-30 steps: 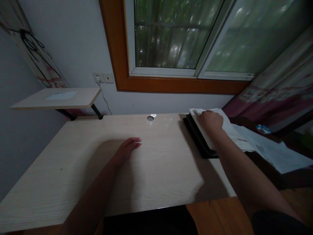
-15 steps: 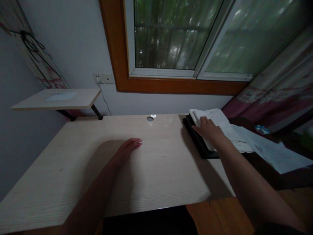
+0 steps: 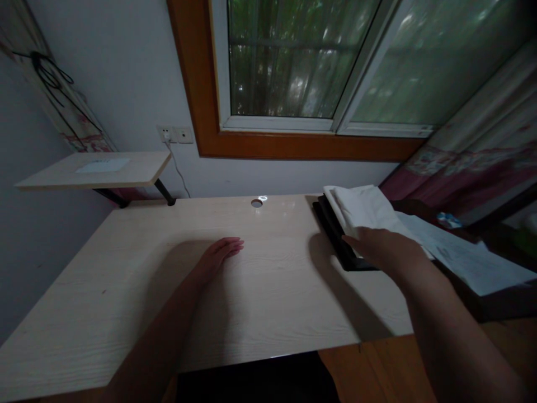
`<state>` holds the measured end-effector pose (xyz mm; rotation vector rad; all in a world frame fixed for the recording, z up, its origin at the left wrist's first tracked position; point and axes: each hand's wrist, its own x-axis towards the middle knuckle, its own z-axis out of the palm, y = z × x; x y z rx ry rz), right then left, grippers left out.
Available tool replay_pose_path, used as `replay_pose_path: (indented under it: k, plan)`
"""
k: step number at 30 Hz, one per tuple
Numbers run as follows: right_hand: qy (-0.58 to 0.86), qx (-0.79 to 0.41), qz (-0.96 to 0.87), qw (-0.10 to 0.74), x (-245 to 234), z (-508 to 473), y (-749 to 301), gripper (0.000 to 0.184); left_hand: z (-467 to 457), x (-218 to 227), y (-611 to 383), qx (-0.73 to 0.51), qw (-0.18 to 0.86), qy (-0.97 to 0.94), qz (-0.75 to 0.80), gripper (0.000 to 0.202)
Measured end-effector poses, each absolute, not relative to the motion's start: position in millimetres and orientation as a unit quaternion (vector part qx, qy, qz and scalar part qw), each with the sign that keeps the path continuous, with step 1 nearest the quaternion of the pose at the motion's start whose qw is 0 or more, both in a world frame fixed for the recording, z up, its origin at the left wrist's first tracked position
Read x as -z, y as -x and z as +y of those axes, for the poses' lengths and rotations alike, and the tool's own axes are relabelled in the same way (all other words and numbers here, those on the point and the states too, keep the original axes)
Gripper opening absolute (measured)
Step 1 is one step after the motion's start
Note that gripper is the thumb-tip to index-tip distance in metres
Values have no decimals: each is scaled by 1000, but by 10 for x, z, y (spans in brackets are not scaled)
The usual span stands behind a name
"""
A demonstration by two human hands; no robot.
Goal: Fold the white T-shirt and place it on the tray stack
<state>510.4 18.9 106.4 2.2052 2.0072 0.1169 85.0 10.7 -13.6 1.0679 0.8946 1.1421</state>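
Note:
My left hand (image 3: 220, 253) rests on the pale wooden desk (image 3: 268, 296). Its fingers are stretched out together, with nothing in them. On the right, my right hand (image 3: 384, 247) is over the near part of a folded white cloth-like sheet (image 3: 363, 204). This sheet lies on a flat black object (image 3: 331, 232) at the desk's right end. The thumb side of that hand points left, past the edge of the white sheet. Most of its fingers are hidden under the hand, so whether they pinch the sheet is unclear.
A raised shelf (image 3: 146, 174) with a white paper (image 3: 103, 165) stands at the back left. The desk has a round cable hole (image 3: 257, 203) at the back. Large printed sheets (image 3: 465, 254) lie beyond the right end. A cord runs from the wall socket (image 3: 174, 134).
My right hand has moved nearer to me and slightly right, from the middle of the white sheet to its near part. My left hand stays in place.

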Motion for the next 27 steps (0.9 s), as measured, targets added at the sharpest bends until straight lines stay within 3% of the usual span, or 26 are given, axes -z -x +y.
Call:
replay_pose_path:
  k: [3, 11, 17, 22, 27]
  plan:
    - [-731, -61, 670, 112, -1246, 49, -4931, 54, 109, 161, -835, -497, 619, -467, 389, 38]
    - [-594, -8, 804, 12, -950, 89, -4532, 45, 143, 297, -827, -515, 568, -500, 401, 40]
    - [-406, 80, 901, -130, -512, 171, -4194, 58, 137, 320, -769, -444, 348, -697, 443, 44]
    - [-325, 105, 930, -132, -214, 190, -3866, 72, 87, 306, -683, -300, 181, -829, 436, 64]
    - [-290, 119, 941, -127, 4, 272, -3619, 85, -51, 312, -594, -197, 115, -867, 444, 85]
